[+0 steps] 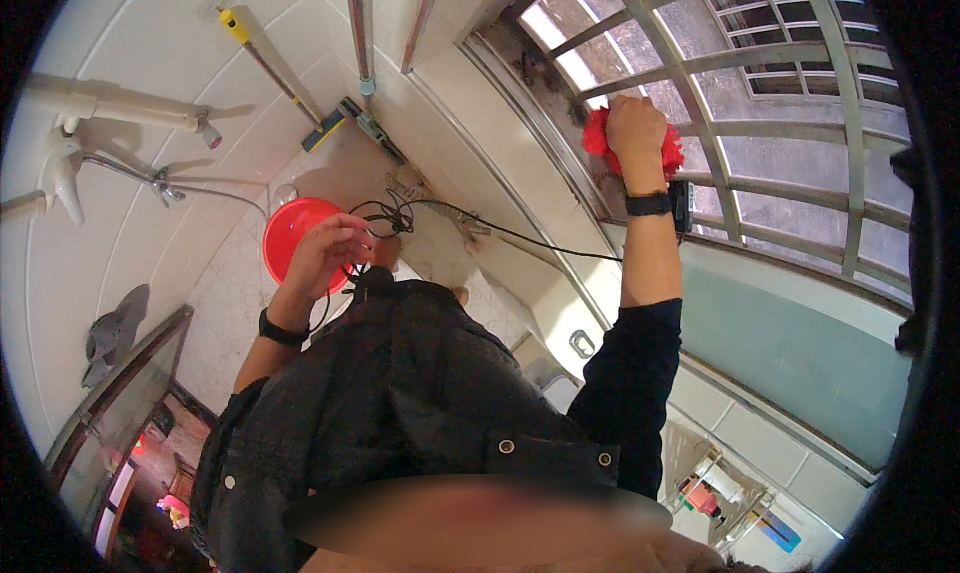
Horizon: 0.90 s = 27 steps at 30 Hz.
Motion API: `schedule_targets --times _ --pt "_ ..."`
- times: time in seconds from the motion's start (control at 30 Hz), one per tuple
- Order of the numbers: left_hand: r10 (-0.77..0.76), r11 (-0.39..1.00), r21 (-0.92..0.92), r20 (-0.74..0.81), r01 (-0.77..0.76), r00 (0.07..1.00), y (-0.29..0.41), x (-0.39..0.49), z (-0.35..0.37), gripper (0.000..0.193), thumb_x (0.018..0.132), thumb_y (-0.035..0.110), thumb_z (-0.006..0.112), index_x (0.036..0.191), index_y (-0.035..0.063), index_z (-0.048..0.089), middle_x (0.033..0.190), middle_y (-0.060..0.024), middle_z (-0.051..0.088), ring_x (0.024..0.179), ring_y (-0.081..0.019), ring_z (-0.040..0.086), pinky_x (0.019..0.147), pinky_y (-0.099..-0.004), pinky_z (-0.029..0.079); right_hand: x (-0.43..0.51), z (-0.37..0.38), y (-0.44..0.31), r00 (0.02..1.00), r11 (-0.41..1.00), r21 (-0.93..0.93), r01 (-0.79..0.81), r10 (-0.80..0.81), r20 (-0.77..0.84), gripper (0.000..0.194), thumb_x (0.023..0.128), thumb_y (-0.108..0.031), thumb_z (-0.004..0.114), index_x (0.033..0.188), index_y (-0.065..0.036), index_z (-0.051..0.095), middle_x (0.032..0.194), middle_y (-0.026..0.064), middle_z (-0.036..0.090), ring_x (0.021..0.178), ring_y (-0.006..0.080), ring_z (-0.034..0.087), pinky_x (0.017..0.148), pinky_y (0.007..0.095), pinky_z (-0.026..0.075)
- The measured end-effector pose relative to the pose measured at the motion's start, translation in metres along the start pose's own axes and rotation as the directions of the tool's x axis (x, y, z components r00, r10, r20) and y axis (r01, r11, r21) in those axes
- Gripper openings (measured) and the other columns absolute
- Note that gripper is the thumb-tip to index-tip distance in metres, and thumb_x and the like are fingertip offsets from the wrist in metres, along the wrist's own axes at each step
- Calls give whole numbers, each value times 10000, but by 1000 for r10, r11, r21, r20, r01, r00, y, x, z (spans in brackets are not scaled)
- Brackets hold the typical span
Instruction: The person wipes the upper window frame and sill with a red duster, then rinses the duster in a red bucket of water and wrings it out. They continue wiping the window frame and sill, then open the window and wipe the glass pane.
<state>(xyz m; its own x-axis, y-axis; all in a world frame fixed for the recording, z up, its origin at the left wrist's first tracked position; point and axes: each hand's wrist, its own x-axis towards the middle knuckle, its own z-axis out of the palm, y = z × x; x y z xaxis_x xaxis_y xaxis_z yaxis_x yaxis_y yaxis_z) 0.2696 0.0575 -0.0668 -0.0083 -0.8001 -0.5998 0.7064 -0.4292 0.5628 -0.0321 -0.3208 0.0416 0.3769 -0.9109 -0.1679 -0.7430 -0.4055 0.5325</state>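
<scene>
My right hand (637, 134) is closed in a fist around a red tufted cleaning cloth (670, 153), which bulges out on both sides of it. The cloth is at the metal window bars (694, 66), near the dirty sill (544, 100); whether it touches a bar is hard to tell. My left hand (330, 249) hangs in front of me, fingers loosely bent and apart, with nothing visible in it. From this view it overlaps a red plastic basin (281, 231) on the tiled floor. A black band circles each wrist, and a small dark device sits beside the right one.
A black cable (517, 235) runs from a tangle near the basin toward my right arm. A yellow-handled floor squeegee (274, 77) leans on the tiled wall. Left are a shower hose (217, 192) and pipes (112, 111); a wire rack (742, 509) holds bottles at lower right.
</scene>
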Motion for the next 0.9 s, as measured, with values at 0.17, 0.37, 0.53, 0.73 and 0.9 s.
schedule_targets --times 0.17,0.37,0.53,0.73,0.9 --pt "15 1000 10 87 -16 996 5 10 10 244 958 154 536 1149 21 611 983 -134 705 879 -226 698 819 -352 568 -10 -14 -14 954 976 204 79 -15 -298 224 921 -176 512 1026 -127 703 995 99 724 1012 299 681 777 458 577" --pt "-20 998 52 4 20 1000 1 5 9 225 946 147 550 1121 27 625 965 -111 702 874 -216 697 818 -354 572 31 -7 -77 857 943 243 227 -75 -509 284 814 -103 601 1090 -116 668 1039 97 703 1031 341 638 779 458 561" --pt "1 999 32 -26 0 1000 -4 -4 2 228 937 146 560 1119 24 624 972 -98 703 863 -202 696 815 -348 572 50 12 -148 795 921 263 289 -78 -601 317 834 -137 613 1147 -140 659 1131 121 643 1078 347 604 780 461 568" --pt "2 1000 14 -80 -1 997 -9 -9 -3 234 931 149 566 1117 18 623 977 -92 703 849 -195 700 811 -341 573 45 22 -168 836 858 397 326 -65 -545 218 867 -205 609 1045 -106 687 1119 151 627 1055 337 628 735 476 587" --pt "0 1000 15 -43 1 999 -12 -7 2 235 935 156 568 1118 17 619 982 -85 698 840 -195 704 803 -340 574 65 28 -169 898 906 342 250 -86 -431 200 876 -215 594 884 -62 723 963 148 672 846 332 702 684 444 594"
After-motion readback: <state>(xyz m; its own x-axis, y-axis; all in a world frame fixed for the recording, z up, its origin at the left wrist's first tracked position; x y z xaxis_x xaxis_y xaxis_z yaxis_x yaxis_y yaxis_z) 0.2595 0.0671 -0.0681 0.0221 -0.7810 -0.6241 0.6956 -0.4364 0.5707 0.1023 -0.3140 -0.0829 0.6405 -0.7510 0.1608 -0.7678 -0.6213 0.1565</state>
